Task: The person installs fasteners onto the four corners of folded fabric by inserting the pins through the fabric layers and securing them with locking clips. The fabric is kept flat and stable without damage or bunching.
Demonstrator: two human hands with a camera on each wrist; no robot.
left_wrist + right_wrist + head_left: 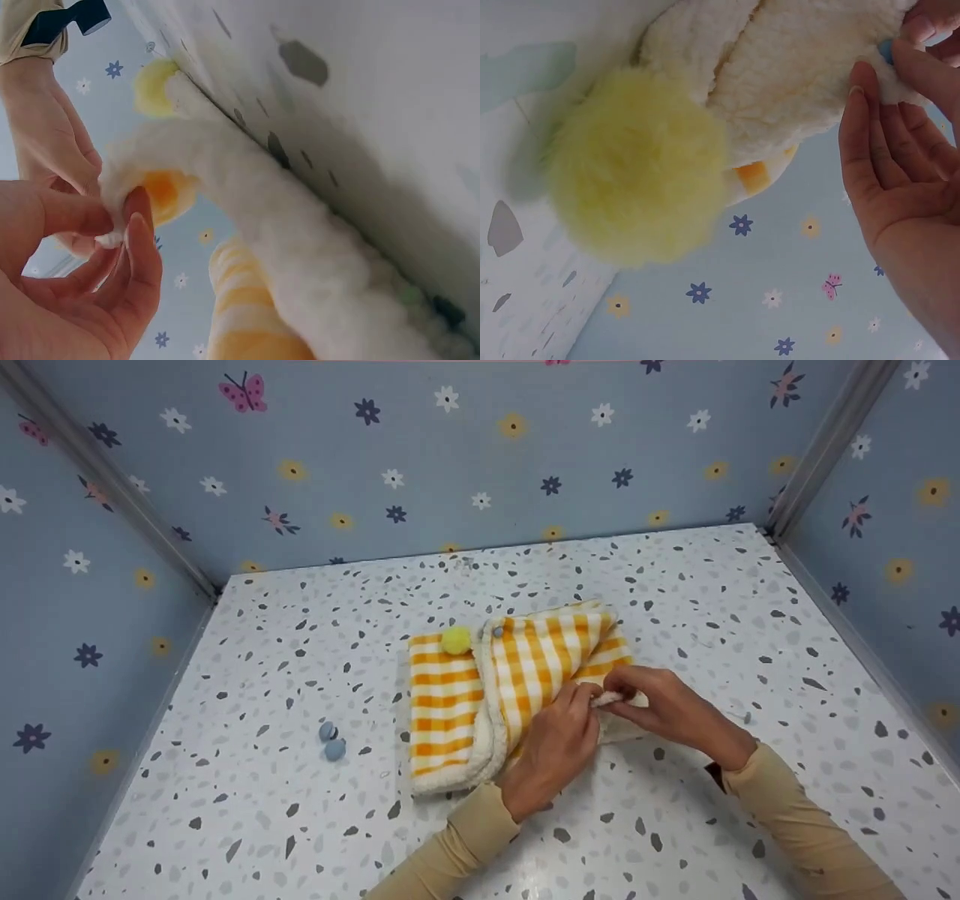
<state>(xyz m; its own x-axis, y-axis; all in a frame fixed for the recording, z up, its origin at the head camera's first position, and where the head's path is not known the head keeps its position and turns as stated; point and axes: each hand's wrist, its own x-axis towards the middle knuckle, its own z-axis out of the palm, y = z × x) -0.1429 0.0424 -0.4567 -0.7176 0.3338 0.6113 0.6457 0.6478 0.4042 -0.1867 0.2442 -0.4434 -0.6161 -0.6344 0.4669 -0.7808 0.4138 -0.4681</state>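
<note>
A yellow-and-white checked, fleece-lined cloth [446, 720] lies folded on the table, its right part lifted at the edge. My left hand [559, 739] pinches the white fleece edge [202, 146] between thumb and fingers. Close beside it, my right hand [667, 709] pinches the same edge from the right. A small blue piece [886, 51] shows at the fleece between my right thumb and fingers. One yellow pom-pom [456, 640] sits on the cloth's upper left; another pom-pom [637, 169] hangs near my right hand. A blue button-like piece [499, 631] is on the upper fold.
Two round blue pieces [330, 742] lie on the speckled table [247, 682] left of the cloth. A small pin-like piece [746, 718] lies right of my right hand. Flower-patterned panels [420, 450] wall in the back and both sides.
</note>
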